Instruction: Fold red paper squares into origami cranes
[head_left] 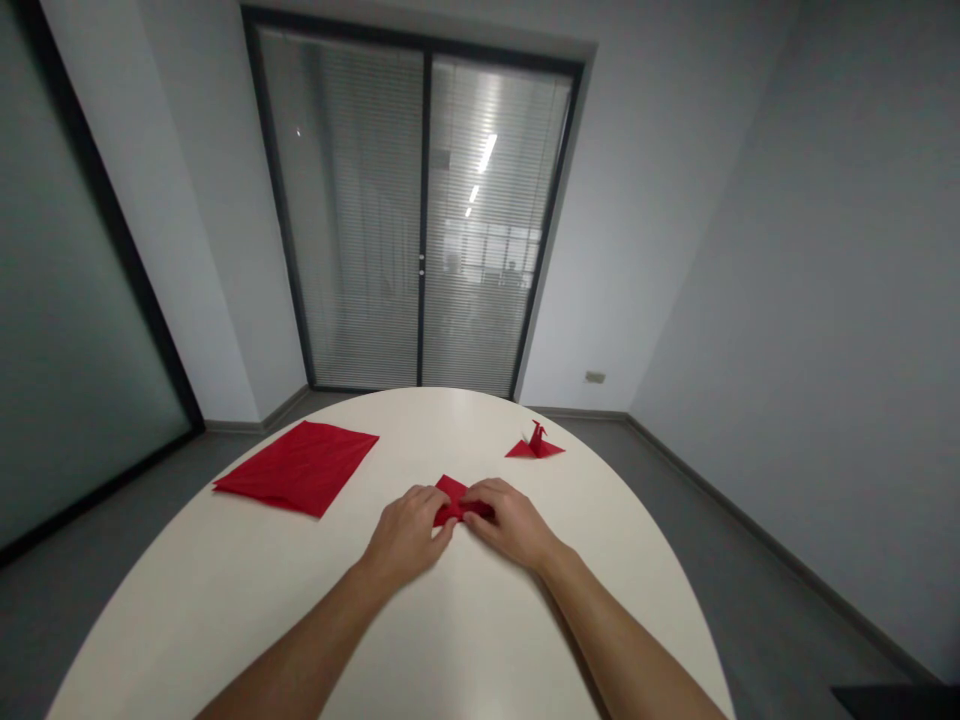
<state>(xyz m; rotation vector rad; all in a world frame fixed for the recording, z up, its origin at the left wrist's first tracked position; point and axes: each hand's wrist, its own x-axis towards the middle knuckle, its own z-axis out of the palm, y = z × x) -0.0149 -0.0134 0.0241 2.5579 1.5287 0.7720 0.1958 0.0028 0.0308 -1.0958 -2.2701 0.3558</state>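
A small piece of folded red paper (451,488) lies on the white table between my two hands. My left hand (409,525) grips its left side, thumb and fingers closed around the edge. From the right, my right hand (510,520) pinches the opposite side, with a bit of red showing under its fingers. The fingers cover much of the paper, so its exact fold is hard to make out. Beyond my right hand stands a finished red paper crane (535,443) with its wings spread.
Large red paper sheets (300,468) lie at the left of the round white table (442,640), close to its edge. Past the table stands a glazed door (424,220) with blinds. A dark object (892,702) shows at the lower right corner.
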